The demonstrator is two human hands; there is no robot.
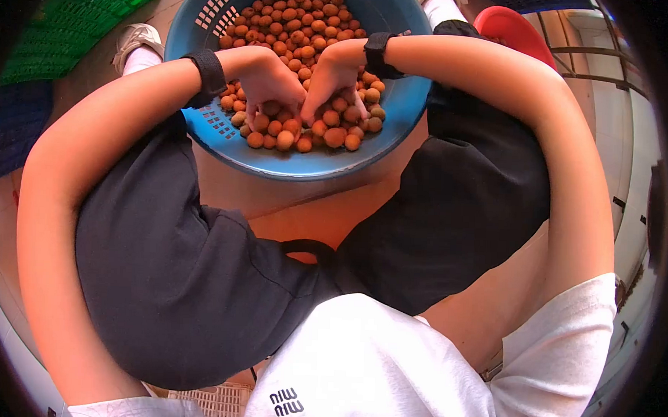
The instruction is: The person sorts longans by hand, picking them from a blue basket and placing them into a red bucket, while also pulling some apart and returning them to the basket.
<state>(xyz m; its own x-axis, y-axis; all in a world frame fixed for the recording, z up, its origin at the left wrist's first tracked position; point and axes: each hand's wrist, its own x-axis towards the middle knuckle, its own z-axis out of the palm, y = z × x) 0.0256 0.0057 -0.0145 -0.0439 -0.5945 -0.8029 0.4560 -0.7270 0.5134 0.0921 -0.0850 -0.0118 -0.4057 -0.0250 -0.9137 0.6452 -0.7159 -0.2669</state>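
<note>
A blue plastic basket (pixel 299 167) with slotted sides holds many round brown fruits (pixel 285 27) that look like longans. My left hand (pixel 274 83) reaches down into it, with longans (pixel 272 124) between its curled fingers. Close beside it, almost touching, my right hand (pixel 334 85) is cupped palm down over more longans (pixel 337 120). The fingertips of both hands are partly buried among the fruits. Dark bands circle both wrists.
The basket stands on the floor between my legs. Green crates (pixel 83 23) are at the upper left, and a red rounded object (pixel 513 31) is at the upper right. Below my left thigh, part of a pale slotted crate (pixel 217 403) shows.
</note>
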